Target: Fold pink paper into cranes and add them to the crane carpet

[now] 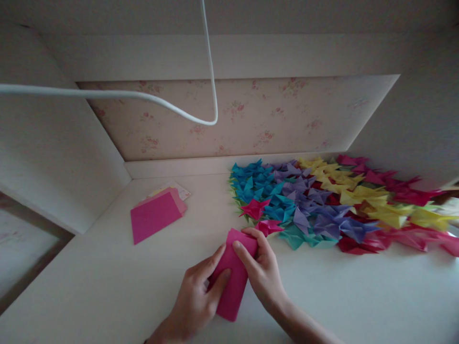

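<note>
A bright pink sheet of origami paper [233, 291], folded into a long rectangle, is held just over the white table. My left hand [199, 291] grips its left side, thumb on top and forefinger along the edge. At its upper right, my right hand [260, 265] pinches the paper with the thumb on top and the fingers behind. Just beyond the right hand lie two pink folded paper cranes [267, 227], at the near left corner of a large spread of cranes.
Rows of blue, purple, yellow and red paper cranes [304, 200] cover the table's back right. A stack of pink paper squares [156, 217] lies at the back left. A white cable [172, 107] hangs in front of the flowered wall panel [247, 114]. Side walls enclose the table [89, 277].
</note>
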Demonstrator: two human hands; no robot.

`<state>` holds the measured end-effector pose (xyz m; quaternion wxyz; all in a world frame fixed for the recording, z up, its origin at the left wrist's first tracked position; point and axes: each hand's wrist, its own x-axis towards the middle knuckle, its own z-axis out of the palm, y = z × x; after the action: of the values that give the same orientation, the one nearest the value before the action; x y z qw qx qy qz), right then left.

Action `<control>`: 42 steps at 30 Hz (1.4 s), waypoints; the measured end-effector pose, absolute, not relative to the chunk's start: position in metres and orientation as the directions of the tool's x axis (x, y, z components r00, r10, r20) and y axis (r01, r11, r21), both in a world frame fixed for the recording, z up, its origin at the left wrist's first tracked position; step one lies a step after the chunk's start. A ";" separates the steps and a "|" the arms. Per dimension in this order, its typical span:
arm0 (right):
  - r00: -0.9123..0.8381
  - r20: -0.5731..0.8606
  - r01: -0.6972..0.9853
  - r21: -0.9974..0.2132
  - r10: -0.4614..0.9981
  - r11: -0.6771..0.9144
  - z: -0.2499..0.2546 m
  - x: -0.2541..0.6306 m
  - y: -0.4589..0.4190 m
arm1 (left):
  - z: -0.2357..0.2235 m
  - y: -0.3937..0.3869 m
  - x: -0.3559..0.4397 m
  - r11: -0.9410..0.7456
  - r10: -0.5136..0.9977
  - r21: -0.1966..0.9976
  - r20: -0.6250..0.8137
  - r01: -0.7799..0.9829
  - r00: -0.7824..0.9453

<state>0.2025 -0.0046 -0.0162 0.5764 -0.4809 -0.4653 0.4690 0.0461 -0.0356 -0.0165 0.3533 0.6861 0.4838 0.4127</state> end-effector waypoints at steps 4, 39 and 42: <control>0.118 0.028 -0.230 -0.972 0.993 0.055 -0.013 0.203 -0.006 | -0.018 -0.036 0.048 -0.213 0.976 0.909 0.184 0.358 0.113; 0.068 -0.164 -0.427 -0.896 0.984 -0.120 -0.011 0.202 -0.007 | -0.024 -0.036 0.046 -0.360 0.929 0.811 0.269 0.462 0.253; 0.058 -0.191 -0.452 -0.880 0.980 -0.145 -0.011 0.202 -0.007 | -0.025 -0.037 0.046 -0.365 0.925 0.806 0.259 0.466 0.277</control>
<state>0.2016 -0.0068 -0.0107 0.5805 -0.4381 -0.3014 0.6167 0.0457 -0.0366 -0.0246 0.3079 0.7373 0.4717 0.3729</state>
